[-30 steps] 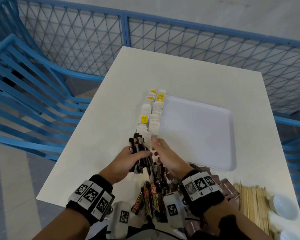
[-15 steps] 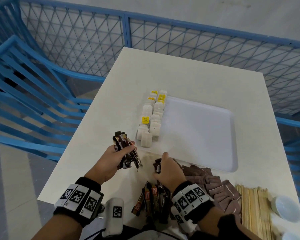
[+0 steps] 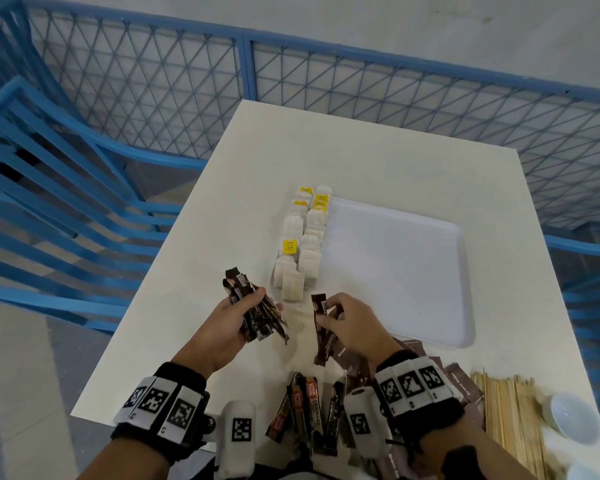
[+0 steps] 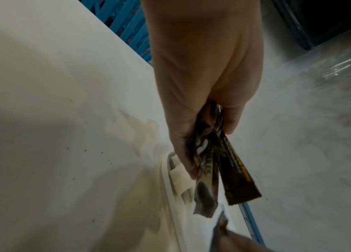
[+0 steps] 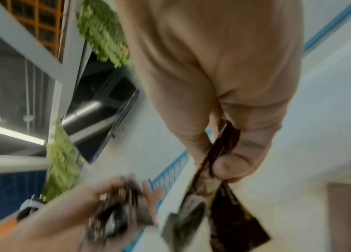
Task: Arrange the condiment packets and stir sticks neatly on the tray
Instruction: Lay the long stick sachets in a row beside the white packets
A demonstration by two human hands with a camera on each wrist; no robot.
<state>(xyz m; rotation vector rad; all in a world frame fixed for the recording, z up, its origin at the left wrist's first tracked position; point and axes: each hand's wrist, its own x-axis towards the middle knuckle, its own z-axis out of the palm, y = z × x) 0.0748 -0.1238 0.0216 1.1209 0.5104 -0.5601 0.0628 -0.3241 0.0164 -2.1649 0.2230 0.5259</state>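
Observation:
My left hand (image 3: 246,311) grips a bundle of dark coffee stick packets (image 3: 253,308) above the table, left of the white tray (image 3: 395,268); the same packets (image 4: 215,172) hang from its fingers in the left wrist view. My right hand (image 3: 340,318) pinches two dark stick packets (image 3: 321,327), also seen as the pinched packets (image 5: 213,179) in the right wrist view. White tea bags with yellow tags (image 3: 302,237) stand in two rows along the tray's left edge. More stick packets (image 3: 305,410), brown sachets (image 3: 458,382) and wooden stir sticks (image 3: 510,417) lie near me.
The white table (image 3: 361,157) ends close to my body. Blue chairs (image 3: 49,202) stand to the left and a blue mesh fence (image 3: 326,81) runs behind. Two small white bowls (image 3: 565,415) sit at the near right corner.
My hands have parted: the left carried its bundle of packets leftward, and the right went down to the pile and now lifts two more dark packets.

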